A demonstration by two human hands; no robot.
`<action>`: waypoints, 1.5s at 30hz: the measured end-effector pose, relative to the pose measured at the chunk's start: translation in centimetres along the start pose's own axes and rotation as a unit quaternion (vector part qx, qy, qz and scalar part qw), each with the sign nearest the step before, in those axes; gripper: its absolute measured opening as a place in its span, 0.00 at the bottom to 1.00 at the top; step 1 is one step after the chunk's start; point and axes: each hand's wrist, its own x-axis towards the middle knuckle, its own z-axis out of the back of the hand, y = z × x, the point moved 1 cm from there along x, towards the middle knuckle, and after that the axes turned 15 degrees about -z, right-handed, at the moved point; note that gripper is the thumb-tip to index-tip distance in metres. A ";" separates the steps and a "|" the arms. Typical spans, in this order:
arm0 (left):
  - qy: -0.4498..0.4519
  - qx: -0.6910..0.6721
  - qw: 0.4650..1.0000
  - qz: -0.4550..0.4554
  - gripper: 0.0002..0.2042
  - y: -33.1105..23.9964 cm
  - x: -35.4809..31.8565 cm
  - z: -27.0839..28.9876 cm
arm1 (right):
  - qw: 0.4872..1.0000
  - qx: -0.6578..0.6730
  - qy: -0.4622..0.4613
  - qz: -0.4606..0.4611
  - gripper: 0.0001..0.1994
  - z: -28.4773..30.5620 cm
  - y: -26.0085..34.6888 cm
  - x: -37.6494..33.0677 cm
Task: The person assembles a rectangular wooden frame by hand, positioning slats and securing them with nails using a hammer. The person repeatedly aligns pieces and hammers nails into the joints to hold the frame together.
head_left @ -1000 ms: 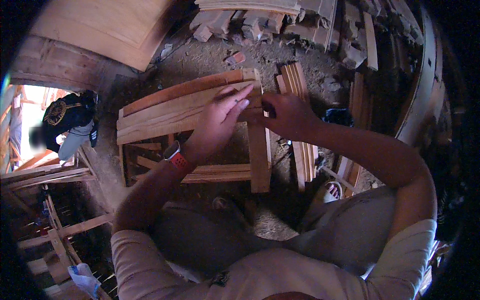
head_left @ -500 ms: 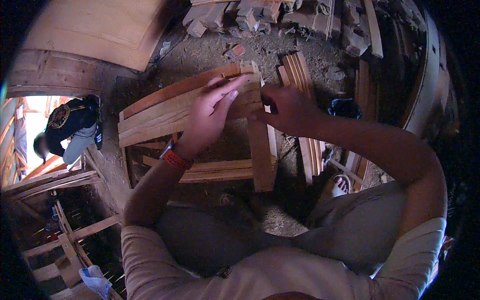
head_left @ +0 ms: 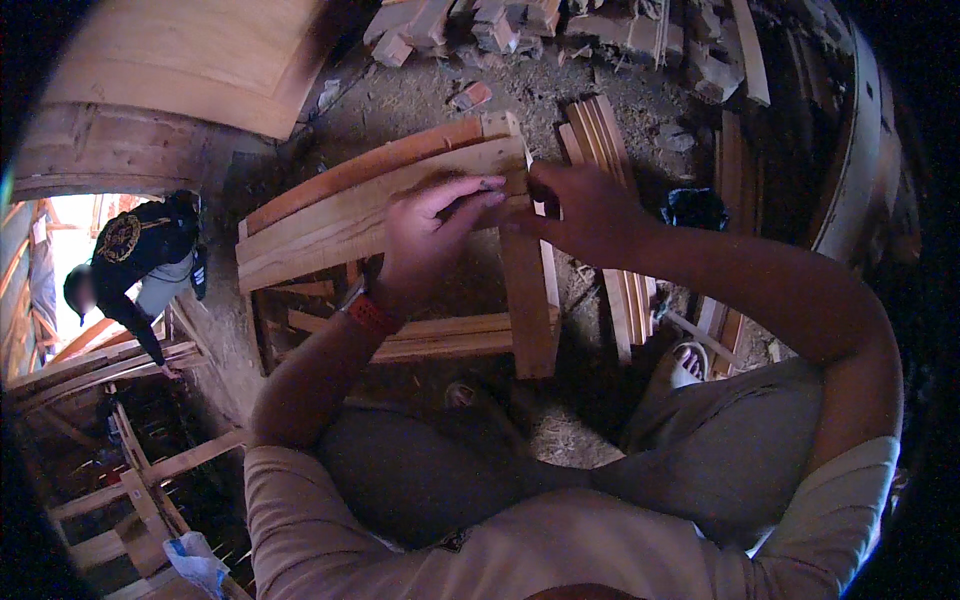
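Note:
A wooden frame of pale planks stands in front of me, with a reddish-brown board along its far side. Over the frame's right corner my left hand is closed, thumb and fingertips pinched together; a small dark speck shows at the tips, too small to name. A red-banded watch is on that wrist. My right hand is curled beside the frame's upright end piece, thumb towards the left fingertips. Whatever its fingers hold, if anything, is hidden.
Thin wooden strips lie to the right of the frame. Stacked timber lines the far side. At the left, a person in dark clothing bends over other wooden pieces. A large plywood sheet is at the far left.
My left hand has gone from fingers extended along the board to a pinch close to my right hand. The person at the left has reached an arm down to the wood.

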 end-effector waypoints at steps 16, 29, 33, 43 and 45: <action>0.033 0.067 0.986 -0.148 0.06 1.5 0.6 -0.2 | 0.999 0.033 0.023 -0.026 0.20 1.1 1.5 -0.6; 0.002 0.138 0.966 -0.218 0.06 2.0 0.2 -0.4 | 0.991 -0.108 0.081 0.003 0.32 3.2 -3.4 -2.4; 0.010 0.127 0.959 -0.252 0.05 2.2 0.8 -0.7 | 0.822 -0.335 0.414 -0.199 0.34 5.0 -14.6 -9.5; -0.031 0.085 0.968 -0.234 0.04 2.1 0.2 -1.1 | 0.855 -0.296 0.299 -0.304 0.20 1.8 -29.1 -22.6; -0.037 0.082 0.966 -0.241 0.04 2.2 0.3 -1.2 | 0.854 -0.268 0.299 -0.331 0.18 2.8 -28.7 -22.2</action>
